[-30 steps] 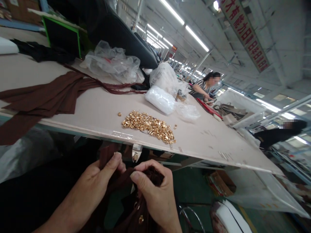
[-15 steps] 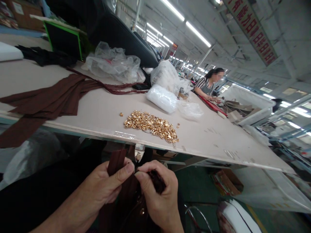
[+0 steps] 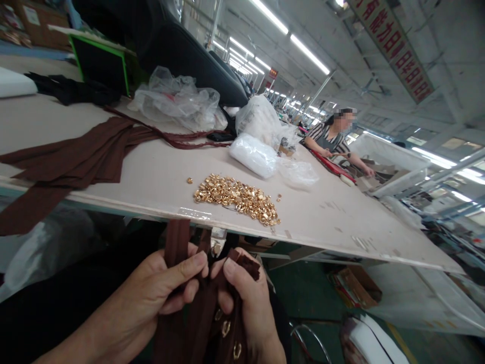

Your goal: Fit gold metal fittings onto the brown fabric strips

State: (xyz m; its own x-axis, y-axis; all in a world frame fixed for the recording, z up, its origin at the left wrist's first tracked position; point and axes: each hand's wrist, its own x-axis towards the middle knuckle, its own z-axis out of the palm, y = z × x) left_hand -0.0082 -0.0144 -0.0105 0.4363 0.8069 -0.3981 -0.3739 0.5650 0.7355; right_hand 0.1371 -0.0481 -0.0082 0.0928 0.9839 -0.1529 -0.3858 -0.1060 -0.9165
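Observation:
My left hand point(image 3: 172, 280) pinches a dark brown zipper tape point(image 3: 177, 242) between thumb and fingers, its end standing up above them. My right hand point(image 3: 246, 298) grips a second brown tape, bunched and folded at the top. Several gold zipper sliders point(image 3: 226, 328) show on the brown tape hanging below the right hand. Just beyond the hands, a small metal fixture point(image 3: 217, 241) juts from the table edge. On the table lies a pile of gold sliders point(image 3: 238, 197).
Brown tapes point(image 3: 83, 151) lie fanned at the left of the table point(image 3: 322, 222). Clear plastic bags point(image 3: 253, 154) stand behind the gold pile. A person point(image 3: 333, 136) works across the table beside a white bin point(image 3: 397, 151). A cardboard box point(image 3: 356, 285) is underneath.
My right hand has turned and its thumb now lies over the folded tape, bringing the gold sliders into view. The tape in my left hand has shifted slightly left and up. The co-worker's arm reaches toward the bin.

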